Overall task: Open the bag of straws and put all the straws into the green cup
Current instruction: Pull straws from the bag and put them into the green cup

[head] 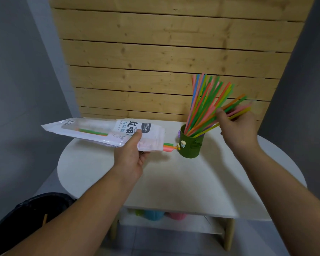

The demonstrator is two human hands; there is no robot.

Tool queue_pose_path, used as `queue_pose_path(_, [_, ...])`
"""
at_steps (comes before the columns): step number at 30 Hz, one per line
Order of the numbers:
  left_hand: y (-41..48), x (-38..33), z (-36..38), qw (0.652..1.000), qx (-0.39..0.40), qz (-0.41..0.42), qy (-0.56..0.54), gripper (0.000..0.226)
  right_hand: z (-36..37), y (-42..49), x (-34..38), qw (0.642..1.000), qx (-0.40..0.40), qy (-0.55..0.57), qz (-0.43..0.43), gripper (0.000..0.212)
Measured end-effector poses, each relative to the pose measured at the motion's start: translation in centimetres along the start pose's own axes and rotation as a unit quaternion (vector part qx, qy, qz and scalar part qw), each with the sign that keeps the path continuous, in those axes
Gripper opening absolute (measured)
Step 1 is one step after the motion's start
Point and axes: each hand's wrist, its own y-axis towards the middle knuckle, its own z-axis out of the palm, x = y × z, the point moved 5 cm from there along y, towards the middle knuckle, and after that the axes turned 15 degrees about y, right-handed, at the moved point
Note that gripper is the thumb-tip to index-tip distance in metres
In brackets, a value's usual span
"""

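Observation:
A green cup (191, 146) with small stick-on decorations stands on the white table (174, 182), holding many colourful straws (203, 104) that fan upward. My right hand (236, 128) grips a bundle of those straws just right of the cup's rim, their lower ends in the cup. My left hand (131, 156) holds the white straw bag (103, 133) level above the table, its open end toward the cup. A few straws remain in the bag, and two or three ends (168, 146) poke out of the opening beside the cup.
A wooden slat wall (164, 52) rises right behind the table. A black bin (26, 218) sits on the floor at lower left. Coloured cups (155, 215) stand on the shelf under the tabletop.

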Motion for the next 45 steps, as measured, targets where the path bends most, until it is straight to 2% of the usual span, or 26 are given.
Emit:
queue_pose_path(4, [0.1,-0.1,-0.1,1.0,0.011,0.003,-0.004,0.038,1.8,0.2,-1.0,1.0,0.013,0.003,0.016,0.019])
queue_pose_path(10, [-0.1,-0.5,0.0,0.999,0.034,0.013,-0.009,0.037,2.9,0.7,-2.3,0.998,0.036,-0.029,0.031,0.029])
queue_pose_path(19, [-0.6,-0.8,0.5,0.998,0.058,0.036,-0.007,0.046,1.3,0.1,-2.7,0.994,0.051,0.056,0.078,0.022])
queue_pose_path(25, [-0.6,-0.8,0.7,0.998,0.058,0.035,-0.011,0.045,0.1,-1.3,-2.6,0.99,0.062,0.041,0.124,0.042])
queue_pose_path(29, [-0.6,-0.9,0.6,0.998,0.053,0.033,-0.013,0.044,-0.3,-2.7,-2.8,0.978,0.072,0.006,0.196,0.049])
queue_pose_path(31, [-0.6,-0.9,0.5,0.998,0.052,0.034,-0.01,0.044,-0.2,-3.4,-3.0,0.963,0.104,-0.019,0.247,0.041])
queue_pose_path(33, [-0.7,-1.0,0.6,0.998,0.054,0.039,-0.006,0.046,0.6,-4.9,-3.2,0.935,0.165,0.002,0.313,0.036])
queue_pose_path(35, [-0.8,-1.1,0.7,0.997,0.06,0.049,0.005,0.045,2.3,-6.8,-3.3,0.896,0.209,0.084,0.382,0.041])
queue_pose_path(37, [-1.0,-1.3,1.0,0.995,0.068,0.064,0.021,0.039,4.3,-8.4,-3.1,0.857,0.217,0.191,0.427,0.042])
queue_pose_path(40, [-1.4,-1.4,1.4,0.993,0.071,0.086,0.047,0.035,6.6,-9.6,-2.2,0.821,0.21,0.31,0.432,0.028])
queue_pose_path(42, [-1.6,-1.6,1.6,0.992,0.069,0.095,0.055,0.036,7.4,-9.9,-1.9,0.814,0.213,0.348,0.415,0.02])
queue_pose_path(45, [-1.6,-1.7,1.5,0.991,0.067,0.099,0.053,0.039,7.6,-9.9,-2.0,0.814,0.201,0.36,0.409,0.02])
